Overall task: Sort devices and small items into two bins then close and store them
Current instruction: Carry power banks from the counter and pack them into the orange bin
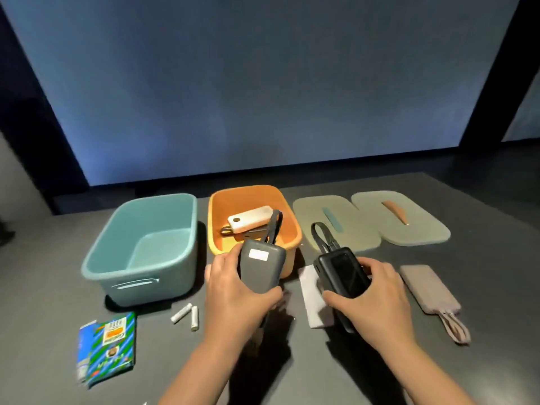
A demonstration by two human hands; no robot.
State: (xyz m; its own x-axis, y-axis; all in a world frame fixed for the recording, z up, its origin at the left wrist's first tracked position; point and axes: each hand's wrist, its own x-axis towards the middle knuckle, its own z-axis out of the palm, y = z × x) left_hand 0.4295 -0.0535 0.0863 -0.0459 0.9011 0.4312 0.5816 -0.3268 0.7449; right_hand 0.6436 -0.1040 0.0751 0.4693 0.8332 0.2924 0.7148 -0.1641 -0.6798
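Note:
My left hand grips a grey power bank with a white label, lifted at the near rim of the orange bin. Its black strap hangs over that bin. Inside the orange bin lies a white power bank on top of a darker device. My right hand holds a black power bank with a looped strap, just above the table. The teal bin to the left is empty. Two white batteries lie in front of it.
Two pale green lids lie flat at the back right. A pinkish power bank with a cable sits at the right, a white flat item under my right hand. Colourful packets rest at the front left. A large screen stands behind the table.

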